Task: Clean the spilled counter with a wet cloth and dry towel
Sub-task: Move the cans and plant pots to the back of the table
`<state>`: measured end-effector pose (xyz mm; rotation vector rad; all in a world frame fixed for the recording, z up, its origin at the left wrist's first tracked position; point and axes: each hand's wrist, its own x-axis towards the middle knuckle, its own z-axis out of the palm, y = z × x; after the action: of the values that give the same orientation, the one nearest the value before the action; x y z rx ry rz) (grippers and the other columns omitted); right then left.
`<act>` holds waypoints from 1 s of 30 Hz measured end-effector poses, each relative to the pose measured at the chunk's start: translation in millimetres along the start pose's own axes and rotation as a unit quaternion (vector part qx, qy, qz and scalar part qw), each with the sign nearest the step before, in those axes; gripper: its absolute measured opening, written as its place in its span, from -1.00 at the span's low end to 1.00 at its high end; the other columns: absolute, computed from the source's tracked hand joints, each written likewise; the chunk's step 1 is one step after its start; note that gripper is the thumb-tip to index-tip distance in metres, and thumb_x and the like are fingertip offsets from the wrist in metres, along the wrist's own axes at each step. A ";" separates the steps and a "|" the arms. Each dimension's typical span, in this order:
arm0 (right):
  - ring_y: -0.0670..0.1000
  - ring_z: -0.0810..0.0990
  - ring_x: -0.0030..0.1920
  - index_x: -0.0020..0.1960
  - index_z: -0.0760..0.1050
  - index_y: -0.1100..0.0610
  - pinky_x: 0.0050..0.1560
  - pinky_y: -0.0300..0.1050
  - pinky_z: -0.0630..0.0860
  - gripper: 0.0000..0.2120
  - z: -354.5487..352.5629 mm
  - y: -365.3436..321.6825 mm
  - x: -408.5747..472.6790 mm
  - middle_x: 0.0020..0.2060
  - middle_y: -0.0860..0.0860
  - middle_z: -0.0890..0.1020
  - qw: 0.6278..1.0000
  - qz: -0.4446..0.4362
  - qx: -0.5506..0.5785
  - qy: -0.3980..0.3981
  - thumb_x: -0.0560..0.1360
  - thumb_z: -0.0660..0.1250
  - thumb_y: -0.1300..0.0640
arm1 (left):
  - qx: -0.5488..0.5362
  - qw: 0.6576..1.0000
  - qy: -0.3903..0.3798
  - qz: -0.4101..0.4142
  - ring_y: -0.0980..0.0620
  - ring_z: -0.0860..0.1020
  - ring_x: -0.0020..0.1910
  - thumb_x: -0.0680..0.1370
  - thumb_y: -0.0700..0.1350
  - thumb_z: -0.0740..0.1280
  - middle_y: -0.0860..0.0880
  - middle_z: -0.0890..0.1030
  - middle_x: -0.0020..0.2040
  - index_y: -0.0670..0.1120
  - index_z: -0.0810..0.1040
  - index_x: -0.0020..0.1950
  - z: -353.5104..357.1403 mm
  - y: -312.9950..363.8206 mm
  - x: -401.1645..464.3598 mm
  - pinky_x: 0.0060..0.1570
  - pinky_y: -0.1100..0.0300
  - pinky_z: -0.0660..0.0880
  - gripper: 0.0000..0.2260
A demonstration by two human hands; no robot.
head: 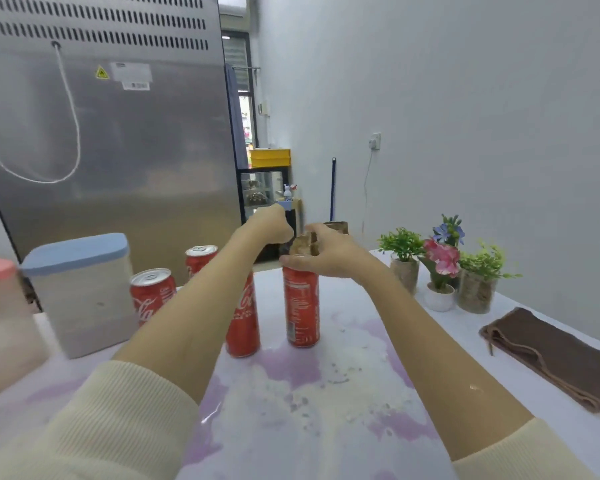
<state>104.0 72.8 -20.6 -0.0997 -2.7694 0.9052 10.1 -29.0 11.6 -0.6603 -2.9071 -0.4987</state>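
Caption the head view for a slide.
Both hands hold a brown cloth above red cans on the purple-stained counter; a folded towel waits right.

Glossy metal cans (301,306), a brushed steel fridge (118,133), a soft matt brown towel (551,355).

Your two forearms are bare from the cuffs forward. You wear a cream, finely ribbed knit top; the left sleeve (101,420) and the right sleeve (520,455) are both pushed up, each ending in a soft, thick, rounded cuff below the elbow.
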 end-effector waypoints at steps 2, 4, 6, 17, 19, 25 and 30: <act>0.13 0.40 0.33 0.52 0.07 0.01 0.09 0.01 0.54 -0.13 8.9 -15.1 1.1 0.43 0.03 0.31 0.997 0.020 -0.041 -0.057 0.37 0.42 -0.20 | 0.032 0.998 -0.047 -0.030 -0.15 0.46 0.25 0.54 -0.19 0.27 -0.14 0.46 0.33 -0.16 0.35 0.41 -16.9 -21.1 -12.6 0.21 0.06 0.45 -0.58; 0.18 0.41 0.31 0.50 0.12 0.03 0.06 0.10 0.58 -0.16 17.7 -23.1 1.7 0.42 0.06 0.32 0.992 0.049 -0.064 -0.093 0.36 0.49 -0.09 | 0.075 0.989 -0.120 -0.054 -0.18 0.50 0.19 0.53 -0.17 0.28 -0.14 0.46 0.33 -0.14 0.36 0.41 -30.8 -36.1 -28.3 0.15 -0.01 0.51 -0.56; 0.21 0.45 0.26 0.43 0.22 0.10 0.02 0.10 0.60 -0.27 25.9 -25.5 2.9 0.34 0.11 0.39 0.992 0.069 -0.063 -0.089 0.37 0.51 0.08 | 0.088 0.973 -0.199 -0.074 -0.21 0.52 0.18 0.54 -0.17 0.27 -0.17 0.45 0.34 -0.13 0.35 0.42 -37.2 -43.1 -43.1 0.00 0.00 0.56 -0.56; 0.17 0.50 0.14 0.33 0.35 0.12 0.04 0.11 0.58 -0.36 36.6 -21.0 3.1 0.20 0.12 0.49 0.996 0.079 -0.034 0.001 0.33 0.53 0.20 | -0.067 0.954 -0.272 -0.111 -0.30 0.52 0.16 0.57 0.02 0.29 -0.25 0.47 0.26 -0.14 0.38 0.36 -21.5 -37.1 -59.1 -0.08 -0.15 0.61 -0.58; 0.18 0.50 0.16 0.32 0.33 0.12 0.08 0.12 0.56 -0.39 40.6 -20.3 4.2 0.20 0.13 0.48 0.996 0.079 -0.042 0.003 0.35 0.51 0.19 | -0.031 0.964 -0.245 -0.098 -0.28 0.55 0.13 0.49 0.03 0.39 -0.22 0.49 0.25 -0.16 0.35 0.36 -9.6 -40.9 -62.7 -0.10 -0.10 0.62 -0.48; 0.20 0.52 0.12 0.33 0.36 0.12 -0.01 0.10 0.61 -0.36 34.6 -22.2 3.8 0.19 0.14 0.50 0.997 0.074 -0.034 0.002 0.32 0.54 0.21 | -0.069 0.982 -0.153 -0.090 -0.22 0.57 0.00 0.36 -0.16 0.54 -0.21 0.54 0.14 -0.19 0.42 0.23 -9.5 -50.7 -64.9 -0.19 -0.08 0.63 -0.48; 0.21 0.51 0.13 0.30 0.38 0.11 -0.13 0.08 0.64 -0.39 15.3 -20.3 8.5 0.21 0.12 0.48 0.998 0.066 0.008 0.020 0.31 0.52 0.27 | -0.093 0.989 -0.104 -0.044 -0.21 0.58 0.00 0.34 -0.15 0.55 -0.17 0.56 0.05 -0.17 0.49 0.19 -19.7 -32.9 -49.8 -0.21 -0.06 0.64 -0.52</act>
<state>92.3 48.7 -19.0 -0.2974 -2.7434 0.9465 41.2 -83.6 11.3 -0.6437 -3.1234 -0.7627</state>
